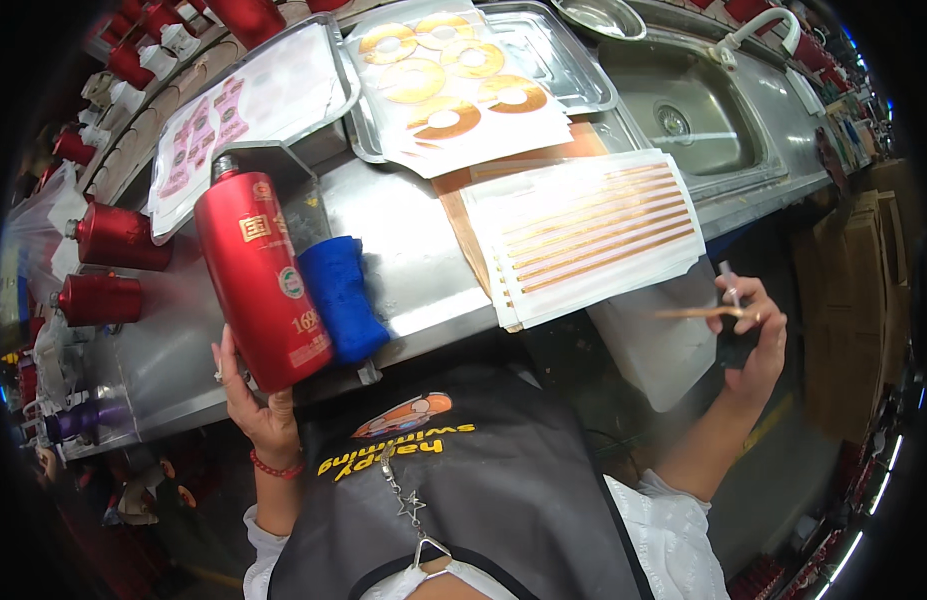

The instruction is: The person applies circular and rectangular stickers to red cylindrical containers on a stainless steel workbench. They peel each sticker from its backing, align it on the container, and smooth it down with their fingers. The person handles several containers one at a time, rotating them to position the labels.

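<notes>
While the left grip [261, 412], half-open, holds a red bottle [255, 270], the right grip [761, 335] pinches a gold strip [685, 313].

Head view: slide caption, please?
Left hand holds a red bottle beside a blue cloth; right hand holds a thin golden strip.

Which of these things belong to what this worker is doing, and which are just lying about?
Likely in use:
- large red bottle, held in the left hand
- thin gold strip, pinched in the right hand
- sheets of similar gold strips

Seemingly just lying about:
- sheets of gold rings
- sheet of pink decals
- metal bowl
</notes>
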`<state>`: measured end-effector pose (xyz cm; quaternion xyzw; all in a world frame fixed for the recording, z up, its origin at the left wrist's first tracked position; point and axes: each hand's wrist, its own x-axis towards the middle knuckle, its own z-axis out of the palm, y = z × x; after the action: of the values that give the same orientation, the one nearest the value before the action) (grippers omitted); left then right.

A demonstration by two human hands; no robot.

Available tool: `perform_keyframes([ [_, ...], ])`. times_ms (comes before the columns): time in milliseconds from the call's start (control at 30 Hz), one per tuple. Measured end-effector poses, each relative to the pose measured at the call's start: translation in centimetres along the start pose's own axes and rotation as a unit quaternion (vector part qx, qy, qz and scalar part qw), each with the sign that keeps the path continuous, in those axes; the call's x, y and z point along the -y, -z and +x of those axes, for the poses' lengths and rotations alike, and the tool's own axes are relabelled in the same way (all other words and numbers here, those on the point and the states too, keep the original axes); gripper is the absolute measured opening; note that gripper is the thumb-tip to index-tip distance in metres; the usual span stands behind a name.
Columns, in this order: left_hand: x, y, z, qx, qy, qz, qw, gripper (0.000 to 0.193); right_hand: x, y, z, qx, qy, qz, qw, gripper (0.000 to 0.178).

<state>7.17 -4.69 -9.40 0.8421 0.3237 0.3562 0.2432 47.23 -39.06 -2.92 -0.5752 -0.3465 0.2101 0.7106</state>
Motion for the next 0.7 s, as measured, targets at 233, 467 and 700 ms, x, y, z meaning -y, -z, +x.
perform_keyframes([
  [233,0.0,-0.9,-0.6,0.001,0.053,-0.106,0.993,0.085,-10.4,18.2,-3.5,-0.327,-0.224,-0.347,0.85,0.018],
  [467,-2.7,-1.2,-0.1,-0.046,0.003,-0.034,0.998,0.084,-18.5,30.2,-3.8,-0.24,-0.268,-0.639,0.68,0.035],
  [700,-8.3,-1.7,2.3,0.083,-0.163,0.027,0.983,0.037,-17.6,33.1,-0.8,-0.145,-0.302,-0.678,0.654,0.039],
])
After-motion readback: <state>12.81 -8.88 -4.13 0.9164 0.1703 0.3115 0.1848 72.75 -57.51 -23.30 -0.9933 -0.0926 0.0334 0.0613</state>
